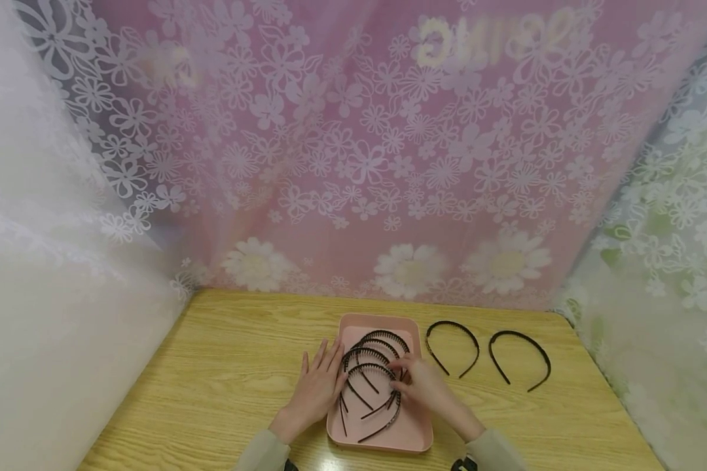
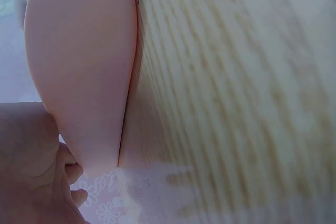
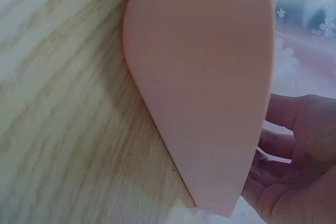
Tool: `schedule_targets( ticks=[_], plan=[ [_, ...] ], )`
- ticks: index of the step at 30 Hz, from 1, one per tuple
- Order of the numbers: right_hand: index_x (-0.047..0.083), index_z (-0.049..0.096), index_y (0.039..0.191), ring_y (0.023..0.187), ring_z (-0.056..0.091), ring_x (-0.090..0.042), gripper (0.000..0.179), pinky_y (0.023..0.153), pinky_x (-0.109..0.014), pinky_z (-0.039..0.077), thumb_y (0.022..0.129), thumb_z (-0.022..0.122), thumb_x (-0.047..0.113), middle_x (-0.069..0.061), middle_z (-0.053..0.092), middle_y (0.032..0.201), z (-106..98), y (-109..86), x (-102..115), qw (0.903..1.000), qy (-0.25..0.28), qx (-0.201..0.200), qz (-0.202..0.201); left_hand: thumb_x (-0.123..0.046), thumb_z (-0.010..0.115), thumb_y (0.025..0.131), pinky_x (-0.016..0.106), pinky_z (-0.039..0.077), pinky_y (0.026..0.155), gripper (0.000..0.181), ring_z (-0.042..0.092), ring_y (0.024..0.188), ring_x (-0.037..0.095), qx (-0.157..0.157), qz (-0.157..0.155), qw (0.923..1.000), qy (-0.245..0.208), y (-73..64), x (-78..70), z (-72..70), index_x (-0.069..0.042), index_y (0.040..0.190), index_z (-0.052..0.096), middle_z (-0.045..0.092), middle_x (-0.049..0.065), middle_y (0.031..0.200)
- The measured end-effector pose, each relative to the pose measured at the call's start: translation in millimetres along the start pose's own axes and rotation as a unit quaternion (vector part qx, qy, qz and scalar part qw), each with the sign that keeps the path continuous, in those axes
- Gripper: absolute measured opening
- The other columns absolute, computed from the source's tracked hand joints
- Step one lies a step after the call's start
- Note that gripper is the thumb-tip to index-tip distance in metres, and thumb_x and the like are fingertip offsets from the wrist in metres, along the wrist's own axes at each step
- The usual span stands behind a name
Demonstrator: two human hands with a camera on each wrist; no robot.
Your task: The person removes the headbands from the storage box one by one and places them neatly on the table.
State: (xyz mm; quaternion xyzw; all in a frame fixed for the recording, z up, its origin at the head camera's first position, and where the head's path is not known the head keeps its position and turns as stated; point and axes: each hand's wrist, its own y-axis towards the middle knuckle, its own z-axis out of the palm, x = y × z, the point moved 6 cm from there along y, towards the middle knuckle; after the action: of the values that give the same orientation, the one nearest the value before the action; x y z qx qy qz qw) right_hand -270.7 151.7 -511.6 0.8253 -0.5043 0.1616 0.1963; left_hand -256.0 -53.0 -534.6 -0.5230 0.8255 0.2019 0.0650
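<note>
A pink tray (image 1: 415, 418) holds several thin black headbands (image 1: 372, 366) with comb teeth, overlapping one another. My left hand (image 1: 318, 383) lies along the tray's left rim with its fingers extended. In the left wrist view, the left fingers (image 2: 73, 174) show beside the tray's outer wall (image 2: 84, 61). Over the right rim reaches my right hand (image 1: 421, 386), its thumb and fingers pinching the right side of a headband near the front of the pile. The right wrist view shows the right fingers (image 3: 278, 145) bent over the rim, their tips hidden behind the tray wall (image 3: 205, 77).
Two more black headbands, one nearer (image 1: 452, 322) and one farther right (image 1: 521, 335), lie on the wooden table (image 1: 241, 366) right of the tray. A pink flowered curtain (image 1: 353, 163) hangs behind the table, with pale sheets at both sides.
</note>
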Motion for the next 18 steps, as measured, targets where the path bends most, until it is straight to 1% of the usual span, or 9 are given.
schedule_targets(
  ticks=[3,9,12,14,18],
  plan=[
    [0.003,0.075,0.111,0.064,0.057,-0.010,0.033,0.056,-0.023,0.045,0.082,0.085,0.014,-0.007,0.066,0.097,2.2,-0.3,-0.1,1.0000,0.000,0.003,-0.006,-0.023,0.053,0.107,0.072,0.025,0.112,0.054,0.030,0.148,0.043,-0.008,0.004,1.0000,0.003,0.1,-0.3,-1.0,0.001,0.153,0.041,0.037,0.017,0.161],
    [0.002,0.075,0.109,0.065,0.058,-0.010,0.028,0.056,-0.023,0.046,0.082,0.083,0.008,-0.007,0.064,0.096,2.7,-1.6,0.8,0.9999,0.009,-0.001,-0.008,-0.022,0.055,0.105,0.074,0.026,0.109,0.054,0.032,0.146,0.044,-0.023,0.016,0.9996,0.001,-0.7,0.0,0.0,0.003,0.151,0.043,0.039,0.019,0.159],
    [0.001,0.075,0.107,0.066,0.058,-0.010,0.025,0.056,-0.023,0.047,0.083,0.081,0.003,-0.007,0.065,0.095,2.7,-2.2,1.2,0.9999,0.013,-0.006,-0.007,-0.023,0.054,0.106,0.074,0.025,0.110,0.054,0.030,0.148,0.044,-0.017,0.011,0.9998,-0.003,-0.7,1.1,1.7,0.002,0.152,0.042,0.037,0.018,0.160],
    [0.002,0.074,0.108,0.067,0.058,-0.010,0.026,0.057,-0.023,0.047,0.083,0.079,0.002,-0.007,0.065,0.096,2.4,-2.7,0.7,0.9998,0.019,-0.007,0.002,-0.024,0.052,0.107,0.072,0.024,0.112,0.055,0.028,0.149,0.043,-0.008,0.004,1.0000,-0.002,-0.4,1.6,2.2,0.001,0.153,0.040,0.035,0.016,0.162],
    [0.004,0.072,0.112,0.068,0.060,-0.012,0.028,0.057,-0.024,0.048,0.085,0.076,-0.001,-0.007,0.067,0.095,0.9,-3.7,-2.4,0.9980,0.058,0.004,0.025,-0.025,0.050,0.108,0.071,0.022,0.114,0.054,0.026,0.150,0.042,0.002,-0.003,1.0000,0.001,-0.3,1.3,2.1,0.001,0.155,0.039,0.033,0.015,0.163]
  ],
)
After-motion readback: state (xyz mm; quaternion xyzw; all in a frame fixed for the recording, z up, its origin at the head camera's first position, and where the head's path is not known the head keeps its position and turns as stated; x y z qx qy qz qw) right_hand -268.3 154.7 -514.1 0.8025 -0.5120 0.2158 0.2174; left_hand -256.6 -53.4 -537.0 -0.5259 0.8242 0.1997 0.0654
